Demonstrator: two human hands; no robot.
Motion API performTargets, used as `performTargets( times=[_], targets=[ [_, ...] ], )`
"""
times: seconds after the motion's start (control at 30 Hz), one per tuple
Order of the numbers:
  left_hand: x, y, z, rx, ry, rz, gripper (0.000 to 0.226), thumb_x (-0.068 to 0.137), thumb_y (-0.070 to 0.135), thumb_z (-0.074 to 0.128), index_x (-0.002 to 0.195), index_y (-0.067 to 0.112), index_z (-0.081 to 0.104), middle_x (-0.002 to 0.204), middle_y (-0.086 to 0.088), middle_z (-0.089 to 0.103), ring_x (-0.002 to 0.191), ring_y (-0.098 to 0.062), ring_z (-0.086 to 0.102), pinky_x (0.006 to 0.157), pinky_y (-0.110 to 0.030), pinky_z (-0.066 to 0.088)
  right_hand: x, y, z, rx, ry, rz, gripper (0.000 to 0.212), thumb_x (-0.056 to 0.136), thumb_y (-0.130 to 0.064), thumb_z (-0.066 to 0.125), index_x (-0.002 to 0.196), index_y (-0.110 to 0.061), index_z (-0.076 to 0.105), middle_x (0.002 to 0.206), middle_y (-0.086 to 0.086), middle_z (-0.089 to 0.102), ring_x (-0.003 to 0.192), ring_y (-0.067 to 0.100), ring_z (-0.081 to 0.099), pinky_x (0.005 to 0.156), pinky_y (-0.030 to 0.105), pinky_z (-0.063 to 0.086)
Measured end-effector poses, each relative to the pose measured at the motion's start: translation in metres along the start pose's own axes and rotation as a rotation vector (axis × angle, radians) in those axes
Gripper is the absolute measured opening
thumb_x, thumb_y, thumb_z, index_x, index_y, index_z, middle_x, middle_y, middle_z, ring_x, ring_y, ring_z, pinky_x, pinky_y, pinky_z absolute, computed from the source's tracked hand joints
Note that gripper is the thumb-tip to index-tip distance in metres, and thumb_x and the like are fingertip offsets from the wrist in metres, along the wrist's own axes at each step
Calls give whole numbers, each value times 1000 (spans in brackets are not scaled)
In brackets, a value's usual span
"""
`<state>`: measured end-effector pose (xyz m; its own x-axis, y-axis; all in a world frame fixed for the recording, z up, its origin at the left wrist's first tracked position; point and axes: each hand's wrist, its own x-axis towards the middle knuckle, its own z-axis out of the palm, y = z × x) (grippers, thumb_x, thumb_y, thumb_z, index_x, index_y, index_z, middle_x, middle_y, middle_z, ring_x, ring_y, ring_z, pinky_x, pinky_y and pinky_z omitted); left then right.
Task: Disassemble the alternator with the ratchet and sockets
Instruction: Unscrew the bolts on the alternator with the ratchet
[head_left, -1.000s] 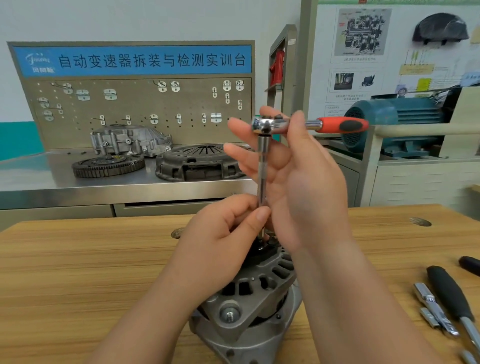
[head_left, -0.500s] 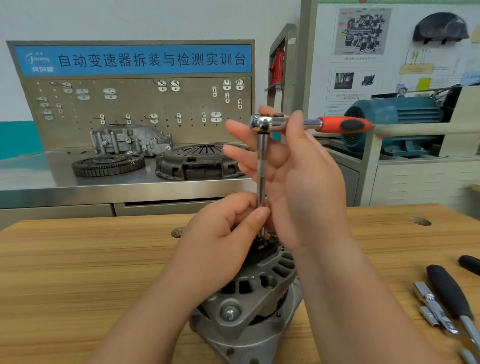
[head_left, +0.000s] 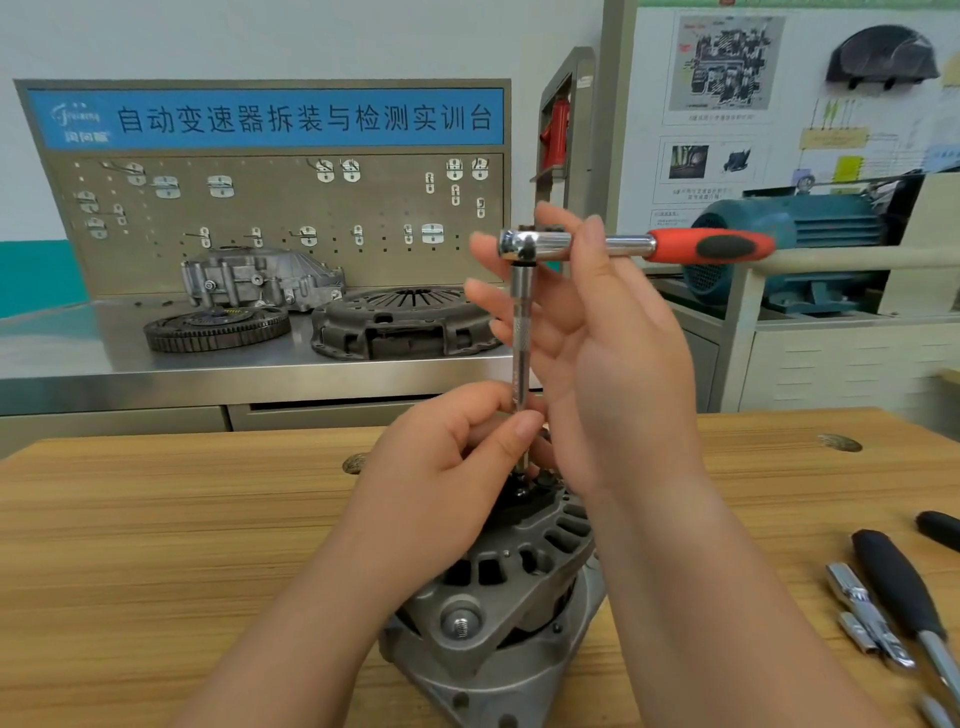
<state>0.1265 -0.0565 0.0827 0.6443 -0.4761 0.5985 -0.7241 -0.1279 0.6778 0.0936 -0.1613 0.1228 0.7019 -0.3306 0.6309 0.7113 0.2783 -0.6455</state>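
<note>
Wooden table (head_left: 156, 545) planks fill the foreground, and on them, close to the near edge, stands the alternator (head_left: 498, 613) with its vented grey housing and a threaded stud facing the camera. Both forearms reach in from below over it. The left hand (head_left: 447, 499) sits low, directly above the top of the alternator, fingers curled inward and thumb bent across them, pinching the lower end of a slim chrome extension bar (head_left: 519, 332) that stands upright. The right hand (head_left: 613, 364) is raised higher, palm turned left, wrist nearly vertical. Its thumb lies across the front of the ratchet (head_left: 623, 244) just behind the head while the index finger shows behind it, so the tool is pinched between them; the other fingers are spread almost straight behind the bar. The ratchet lies level on top of the bar, its red-and-black grip pointing right. The bar's lower tip meets the black part on top of the alternator, though the exact contact is hidden by the left fingers. On the table at the right edge lie small chrome sockets (head_left: 862, 618) beside a black-handled tool (head_left: 898, 582). Beyond the table, a steel bench (head_left: 78, 358) carries a toothed flywheel (head_left: 215, 327), a clutch cover (head_left: 405, 322) and a cast housing (head_left: 260, 278) below a pegboard (head_left: 260, 218). A teal motor (head_left: 795, 228) stands at right.
</note>
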Motion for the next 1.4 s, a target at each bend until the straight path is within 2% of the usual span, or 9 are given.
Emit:
performTargets(
  times=[0.13, 0.33, 0.5, 0.7, 0.8, 0.93, 1.2, 1.27, 1.4],
  targets=[
    [1, -1, 1, 27, 31, -16, 19, 90, 24, 57, 76, 15, 66, 55, 22, 64, 45, -5, 49, 49, -14, 41, 0, -1, 0, -289, -2, -253, 20, 96, -18, 55, 107, -30, 65, 111, -6, 71, 103, 5, 64, 89, 24, 51],
    [-1, 3, 3, -50, 41, -46, 20, 92, 33, 57, 82, 21, 68, 72, -3, 73, 73, -39, 63, 71, -53, 52, -1, -1, 3, -221, -90, -166, 22, 97, -21, 50, 113, -23, 65, 112, -9, 71, 110, 6, 63, 98, 25, 48],
    [0, 2, 1, 24, -15, -35, 15, 96, 25, 53, 91, 22, 67, 78, 19, 72, 74, -9, 67, 75, -38, 53, 2, -1, -2, -121, -1, 50, 24, 101, -30, 43, 112, -22, 64, 107, 4, 74, 105, 21, 67, 91, 31, 53],
    [1, 1, 2, 39, 25, -64, 14, 90, 23, 57, 89, 21, 71, 79, 15, 74, 77, -23, 69, 77, -45, 54, -2, -1, 3, -348, -103, -323, 23, 94, -12, 58, 109, -27, 65, 108, -15, 69, 105, -4, 61, 92, 15, 44],
    [0, 0, 3, 26, 34, -51, 16, 93, 30, 56, 88, 22, 69, 74, 6, 74, 71, -23, 67, 74, -46, 54, -1, 1, 3, -207, -99, -157, 21, 96, -22, 52, 112, -27, 65, 110, -14, 71, 109, 6, 63, 101, 28, 47],
    [-1, 2, 3, 26, 10, -34, 27, 84, 42, 47, 95, 28, 67, 74, 4, 72, 70, -13, 65, 73, -42, 53, 2, -1, -2, 0, -42, 108, 30, 102, -34, 38, 108, -18, 62, 99, 3, 75, 93, 18, 70, 84, 29, 53],
    [1, 0, 4, 34, 23, -56, 19, 93, 29, 56, 88, 17, 69, 76, 11, 74, 76, -37, 66, 72, -50, 53, -2, 0, 2, -289, -27, -267, 21, 94, -19, 55, 108, -28, 67, 98, -11, 72, 96, -2, 63, 88, 18, 49],
    [0, 0, 3, 6, 30, -53, 22, 89, 37, 55, 85, 21, 69, 74, 4, 74, 74, -36, 66, 71, -49, 53, -1, 0, 3, -198, -58, -183, 20, 95, -22, 52, 109, -28, 66, 107, -10, 72, 105, 7, 65, 98, 26, 49],
    [0, 0, 2, -22, 6, -28, 27, 85, 43, 48, 90, 25, 66, 70, -1, 70, 67, -27, 64, 67, -43, 53, 0, -2, 0, 3, -79, 40, 29, 99, -31, 42, 119, -19, 60, 105, 5, 74, 86, 20, 70, 79, 24, 55]
  ],
)
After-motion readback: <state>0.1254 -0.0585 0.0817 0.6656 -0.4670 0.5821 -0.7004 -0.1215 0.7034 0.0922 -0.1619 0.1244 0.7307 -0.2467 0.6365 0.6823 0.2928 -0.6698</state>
